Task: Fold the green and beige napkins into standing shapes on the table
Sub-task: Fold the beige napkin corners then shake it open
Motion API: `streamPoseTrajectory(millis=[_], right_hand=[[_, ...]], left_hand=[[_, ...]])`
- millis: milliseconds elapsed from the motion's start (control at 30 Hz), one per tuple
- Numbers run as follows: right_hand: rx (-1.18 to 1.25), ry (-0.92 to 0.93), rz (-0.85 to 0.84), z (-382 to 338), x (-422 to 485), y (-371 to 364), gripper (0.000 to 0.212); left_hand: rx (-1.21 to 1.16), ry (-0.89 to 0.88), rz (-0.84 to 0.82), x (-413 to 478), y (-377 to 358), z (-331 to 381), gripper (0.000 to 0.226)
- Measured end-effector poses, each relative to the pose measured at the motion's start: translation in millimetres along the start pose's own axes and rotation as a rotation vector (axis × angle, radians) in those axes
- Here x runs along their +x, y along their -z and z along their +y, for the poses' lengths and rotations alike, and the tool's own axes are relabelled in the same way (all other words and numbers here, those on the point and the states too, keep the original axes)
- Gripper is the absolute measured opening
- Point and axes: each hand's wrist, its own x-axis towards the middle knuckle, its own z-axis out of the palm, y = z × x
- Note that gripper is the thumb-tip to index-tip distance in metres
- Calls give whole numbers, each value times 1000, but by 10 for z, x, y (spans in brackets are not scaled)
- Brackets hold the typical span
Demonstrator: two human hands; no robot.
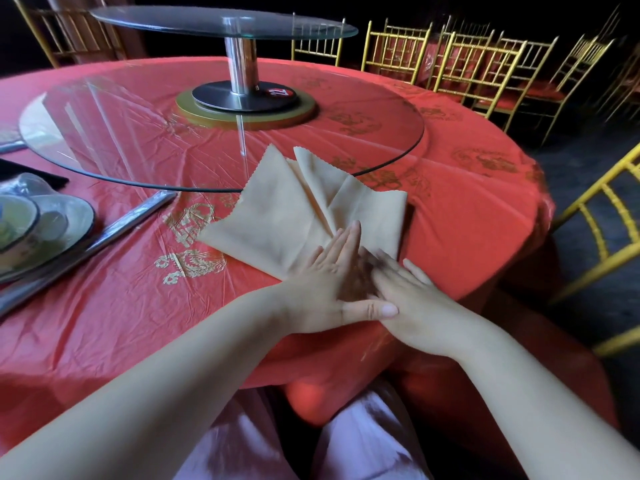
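A beige cloth napkin with zigzag-cut edges (284,220) lies flat on the round bench covered in a red cloth with gold print (138,299). It sits near the bench's front edge, its far points reaching up to and slightly over the rim of the large clear glass turntable disc (138,133). The napkin is partly folded: several layers overlap and meet in a narrow point toward the person, while two pointed flaps fan away on the far side.

Both forearms come in from the bottom of the view and meet at that near point. The left hand (322,285) lies palm down on the napkin's near corner, its fingers (346,244) straight, held together and pressing the cloth flat; its thumb stretches sideways across the back of the right hand (419,299). The right hand rests just beside it, also palm down, its fingers (388,268) extended and blurred over the napkin's near right edge. Neither hand grips anything.

To the left stand a wrapped plate-and-bowl setting (69,220) and a long silvery wrapped packet (131,223). A smaller glass disc on a metal post (242,64) rises from the bench's centre. Gold-framed chairs (478,64) stand beyond.
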Motion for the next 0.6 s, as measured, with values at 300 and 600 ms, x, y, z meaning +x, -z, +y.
streamPoseTrajectory(millis=[300, 600], right_hand=[[-41, -31, -26, -50, -14, -23, 53], [-55, -45, 0, -58, -12, -34, 55]], left_hand=[[438, 143, -55, -35, 278, -697, 59], [459, 241, -119, -21, 513, -916, 68]])
